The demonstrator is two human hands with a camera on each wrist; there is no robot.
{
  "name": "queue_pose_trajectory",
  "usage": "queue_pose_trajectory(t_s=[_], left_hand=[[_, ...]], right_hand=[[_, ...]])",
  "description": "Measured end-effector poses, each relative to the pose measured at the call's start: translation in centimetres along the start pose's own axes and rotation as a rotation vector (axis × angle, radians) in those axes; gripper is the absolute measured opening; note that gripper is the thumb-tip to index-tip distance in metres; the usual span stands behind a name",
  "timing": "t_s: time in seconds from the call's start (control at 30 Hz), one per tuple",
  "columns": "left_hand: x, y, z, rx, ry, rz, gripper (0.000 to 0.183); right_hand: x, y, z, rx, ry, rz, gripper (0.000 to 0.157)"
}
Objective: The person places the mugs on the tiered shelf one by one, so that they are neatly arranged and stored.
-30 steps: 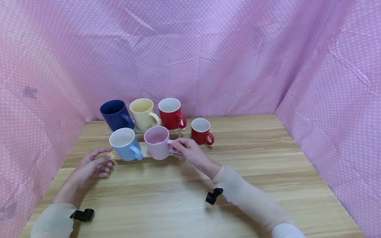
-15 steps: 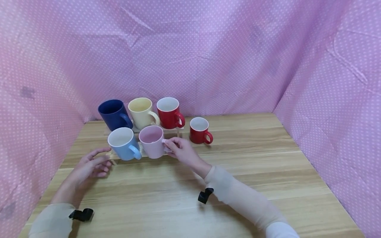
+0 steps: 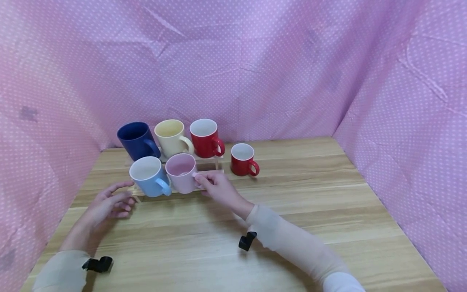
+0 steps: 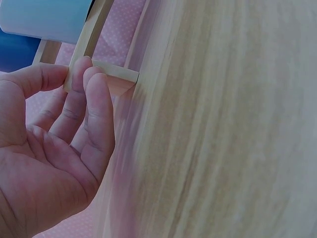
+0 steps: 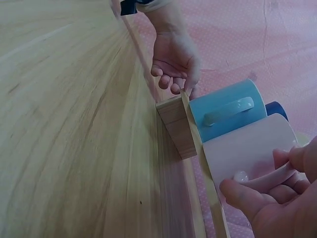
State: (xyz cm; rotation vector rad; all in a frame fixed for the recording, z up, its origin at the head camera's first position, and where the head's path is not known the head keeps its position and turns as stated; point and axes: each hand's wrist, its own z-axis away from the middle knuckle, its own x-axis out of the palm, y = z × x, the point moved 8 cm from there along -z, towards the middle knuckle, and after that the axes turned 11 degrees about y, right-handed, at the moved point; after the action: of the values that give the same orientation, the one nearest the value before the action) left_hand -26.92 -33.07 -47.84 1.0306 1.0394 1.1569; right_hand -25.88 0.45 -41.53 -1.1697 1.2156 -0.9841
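Observation:
In the head view, a pink mug [image 3: 182, 180] stands on the lower shelf of a two-tier wooden rack [image 4: 84, 47], close beside a light blue mug [image 3: 147, 186]. My right hand [image 3: 220, 190] grips the pink mug by its handle, thumb and fingers around it in the right wrist view. At the rack's left end, my left hand [image 3: 109, 205] pinches the edge of the lower shelf between thumb and fingertips, as the left wrist view shows. That hand's palm faces up towards its wrist camera.
On the upper shelf stand a navy mug [image 3: 136, 146], a pale yellow mug [image 3: 171, 146] and a red mug [image 3: 204, 146]. A smaller red mug [image 3: 240, 165] sits on the wooden table [image 3: 310, 194] right of the rack. Pink dotted cloth [image 3: 237, 73] hangs behind and at the sides.
My right hand has moved the pink mug leftwards along the lower shelf, up beside the light blue mug. The left hand keeps its place at the rack's end.

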Motion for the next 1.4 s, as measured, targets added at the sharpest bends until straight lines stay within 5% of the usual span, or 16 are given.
queue_pose_trajectory(t_s=[0.67, 1.17, 1.4], left_hand=[[-0.2, 0.5, 0.4, 0.005, 0.010, 0.005, 0.029], [-0.4, 0.5, 0.6, -0.001, 0.017, 0.006, 0.029], [0.0, 0.3, 0.2, -0.007, 0.018, -0.008, 0.030]], right_hand=[[0.7, -0.2, 0.2, 0.098, -0.051, -0.036, 0.032], [1.0, 0.0, 0.5, 0.062, -0.078, -0.073, 0.034], [-1.6, -1.1, 1.1, 0.048, -0.088, -0.112, 0.038]])
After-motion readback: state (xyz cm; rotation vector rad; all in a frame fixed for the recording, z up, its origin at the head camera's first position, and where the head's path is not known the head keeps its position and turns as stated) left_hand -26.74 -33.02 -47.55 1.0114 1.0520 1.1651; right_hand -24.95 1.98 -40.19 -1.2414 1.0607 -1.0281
